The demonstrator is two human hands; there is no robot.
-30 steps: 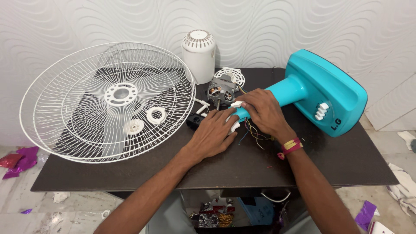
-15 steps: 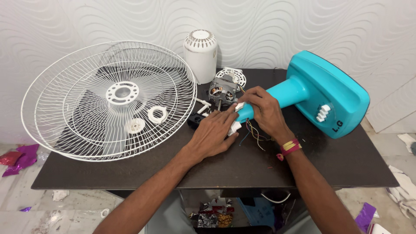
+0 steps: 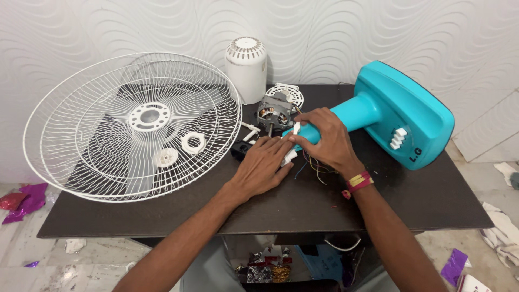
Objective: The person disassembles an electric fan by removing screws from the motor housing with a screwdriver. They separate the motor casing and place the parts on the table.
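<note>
1. Head view shows little change from half a second back: both hands stay at the neck end of the turquoise fan base [image 3: 400, 121].
2. Right hand [image 3: 324, 141] is wrapped over the neck, fingers closed on a small white plastic piece [image 3: 295, 128].
3. Left hand [image 3: 262, 167] lies flat, fingers curled around another white connector [image 3: 288, 157]; thin coloured wires [image 3: 311, 167] trail beneath.
4. Bare metal motor [image 3: 273, 112] sits just behind, on the dark matte counter [image 3: 303, 205].
5. Round white wire grille [image 3: 132, 124] and ribbed white cover [image 3: 246, 67] have not moved.
</note>
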